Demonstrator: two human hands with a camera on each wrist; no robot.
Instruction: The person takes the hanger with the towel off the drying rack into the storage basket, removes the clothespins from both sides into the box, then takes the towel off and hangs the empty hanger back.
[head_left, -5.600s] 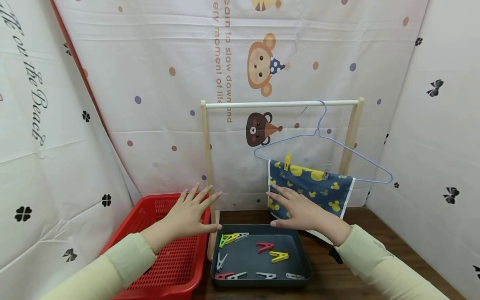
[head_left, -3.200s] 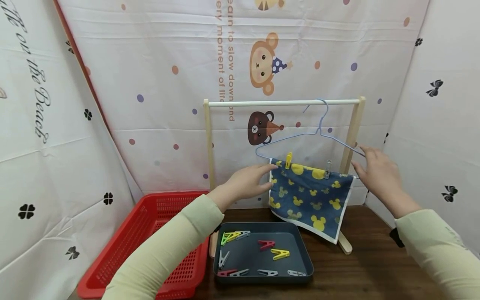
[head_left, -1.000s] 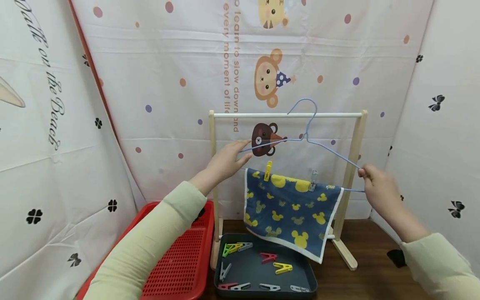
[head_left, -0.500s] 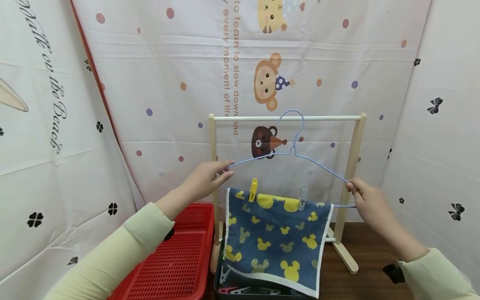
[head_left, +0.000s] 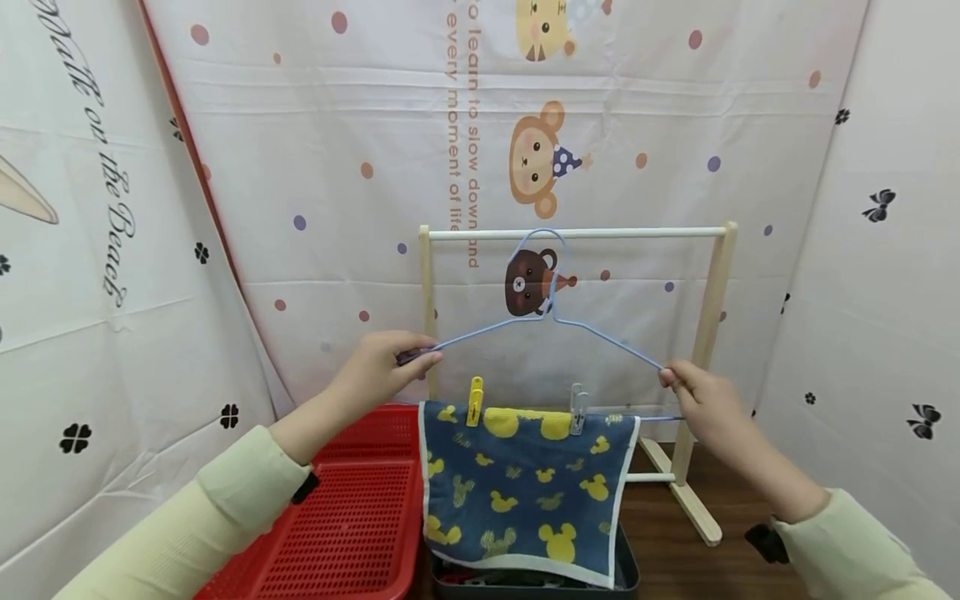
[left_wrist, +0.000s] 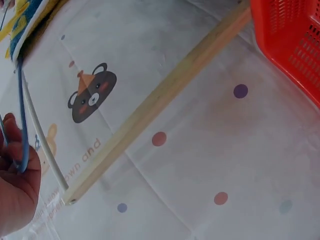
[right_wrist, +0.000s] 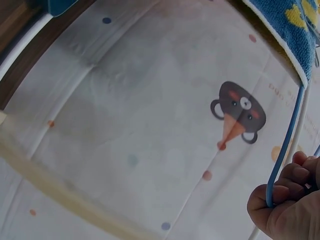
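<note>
A thin blue wire hanger [head_left: 618, 343] is held by both hands, its hook overlapping the rack's white rod [head_left: 637, 233] in the head view. My left hand [head_left: 375, 367] grips its left end; in the left wrist view the fingers curl round the bent wire. The right end is in the grip of my right hand [head_left: 708, 404], thumb on the sloping wire. A navy towel [head_left: 525, 492] with yellow mouse-head shapes and white edging hangs over the lower bar. One yellow clothespin [head_left: 476, 402] and one grey clothespin [head_left: 578, 408] pin it there.
Behind stands the wooden rack [head_left: 707, 333] on a brown table [head_left: 738, 500]. A red plastic basket [head_left: 345, 525] is at the left. The towel mostly covers a dark grey tray [head_left: 627, 567] of clothespins. Printed cloth walls surround the table.
Both hands went from open above the tray to gripping the hanger. Its hook came off the rod, and the hanger with the towel moved left and toward me, over the tray.
</note>
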